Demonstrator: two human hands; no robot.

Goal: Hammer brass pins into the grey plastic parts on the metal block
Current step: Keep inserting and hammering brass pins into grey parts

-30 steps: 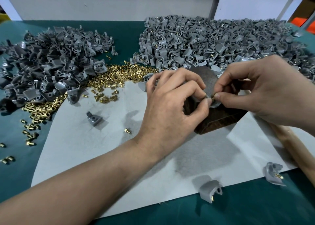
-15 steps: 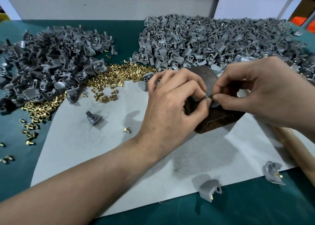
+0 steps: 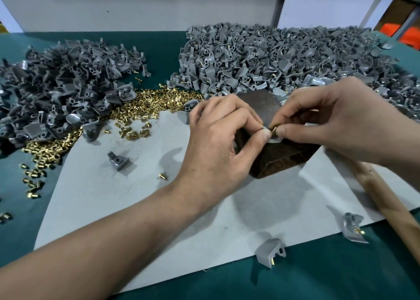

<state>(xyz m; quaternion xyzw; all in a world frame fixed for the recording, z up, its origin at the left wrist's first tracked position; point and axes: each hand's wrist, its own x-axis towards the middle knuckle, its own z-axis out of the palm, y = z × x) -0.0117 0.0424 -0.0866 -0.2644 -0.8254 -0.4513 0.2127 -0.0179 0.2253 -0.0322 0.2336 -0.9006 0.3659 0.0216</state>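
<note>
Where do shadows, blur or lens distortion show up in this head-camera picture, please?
Head view: soft, even light; the left hand casts a diffuse shadow on the grey sheet below it. Head view: wide-angle stretch enlarges the near forearm and smears the right pile of grey parts towards the frame edge. Head view: the brass pin is fairly sharp.
</note>
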